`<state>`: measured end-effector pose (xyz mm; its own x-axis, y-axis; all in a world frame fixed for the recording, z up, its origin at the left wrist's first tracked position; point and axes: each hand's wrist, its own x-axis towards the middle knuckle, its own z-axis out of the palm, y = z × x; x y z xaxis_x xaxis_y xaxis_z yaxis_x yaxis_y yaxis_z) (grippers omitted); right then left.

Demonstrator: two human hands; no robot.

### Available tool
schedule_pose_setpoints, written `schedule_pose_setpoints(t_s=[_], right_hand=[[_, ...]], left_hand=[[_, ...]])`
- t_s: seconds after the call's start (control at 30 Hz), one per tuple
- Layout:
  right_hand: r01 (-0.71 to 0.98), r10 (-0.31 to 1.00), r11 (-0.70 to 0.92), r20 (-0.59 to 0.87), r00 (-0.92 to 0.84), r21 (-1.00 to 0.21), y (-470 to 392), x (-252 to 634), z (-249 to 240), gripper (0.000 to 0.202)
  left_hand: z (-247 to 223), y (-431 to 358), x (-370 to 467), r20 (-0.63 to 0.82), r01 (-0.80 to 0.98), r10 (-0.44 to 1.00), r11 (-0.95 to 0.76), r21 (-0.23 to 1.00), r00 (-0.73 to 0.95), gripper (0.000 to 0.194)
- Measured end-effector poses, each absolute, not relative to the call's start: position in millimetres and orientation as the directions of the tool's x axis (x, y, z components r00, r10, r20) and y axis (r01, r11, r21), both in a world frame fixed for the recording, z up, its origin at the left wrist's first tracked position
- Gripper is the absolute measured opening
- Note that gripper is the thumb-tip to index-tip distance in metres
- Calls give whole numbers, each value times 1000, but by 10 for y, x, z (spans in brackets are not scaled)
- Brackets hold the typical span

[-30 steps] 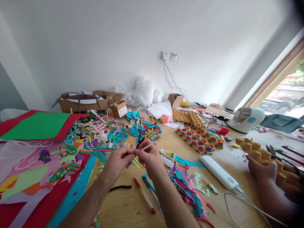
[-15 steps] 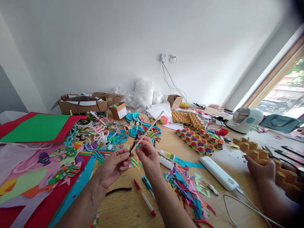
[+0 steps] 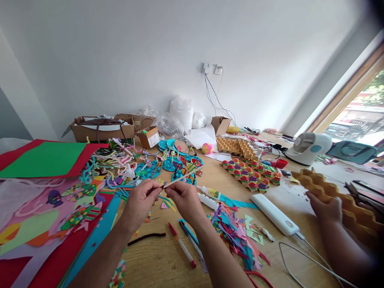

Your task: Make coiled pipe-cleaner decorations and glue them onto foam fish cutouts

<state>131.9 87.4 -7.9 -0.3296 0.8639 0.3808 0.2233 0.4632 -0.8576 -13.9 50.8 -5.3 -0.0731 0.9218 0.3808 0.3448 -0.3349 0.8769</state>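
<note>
Both hands meet over the middle of the table, fingertips pinched close together. A thin pale wooden stick slants up to the right from my right hand, whose thumb and fingers close on its lower end. My left hand pinches a dark brown pipe cleaner at that same end; most of it is hidden by the fingers. Below the hands, another dark pipe cleaner lies on the wood. Beside it are a red pen and a blue pen.
Left are coloured paper sheets and paper fish. Behind the hands lie blue decorated discs. To the right are paper scraps, a white power bank and painted egg cartons. Another person's hand holds an egg carton.
The stick has tilted from steep to flatter, leaning right. My hands have drawn together at its lower end, with the left hand turned over and the dark pipe cleaner now mostly covered.
</note>
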Motion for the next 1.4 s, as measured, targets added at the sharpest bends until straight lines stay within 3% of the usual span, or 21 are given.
schedule_pose_setpoints(t_s=[0.1,0.2,0.33,0.47,0.6,0.87,1.03,1.2,1.27,1.4], right_hand=[[-6,902,173,161,-401,-985,896,1287,-110,19],[-179,896,8,86,-435,-984,913,1280,-121,22],[-237,909,-58,47,-414,-970,894,1264,-117,24],[-250,924,-32,67,-375,-968,855,1214,-109,26],[-261,944,25,109,-311,-965,837,1173,-96,26],[-193,929,139,195,-315,-971,841,1196,-73,24],[-106,913,162,190,-360,-981,850,1162,-132,25],[43,920,214,187,-346,-976,807,1144,-130,22],[187,912,338,273,-306,-922,759,1148,-101,18],[482,832,552,482,-273,-680,652,1161,-39,19]], left_hand=[[-86,525,-139,647,607,762,-505,613,-20,13],[-147,558,-144,769,704,636,-578,413,71,17],[-229,584,-172,820,769,550,-590,246,159,18],[-276,577,-195,837,787,510,-592,175,198,19],[-275,578,-193,838,783,515,-591,195,180,17],[-98,569,-221,683,617,708,-621,483,179,22],[-66,564,-252,661,581,720,-636,508,211,19],[-60,583,-294,682,706,726,-528,471,88,17],[-74,592,-300,687,738,726,-486,467,43,17],[-125,608,-247,670,745,742,-459,484,22,20]])
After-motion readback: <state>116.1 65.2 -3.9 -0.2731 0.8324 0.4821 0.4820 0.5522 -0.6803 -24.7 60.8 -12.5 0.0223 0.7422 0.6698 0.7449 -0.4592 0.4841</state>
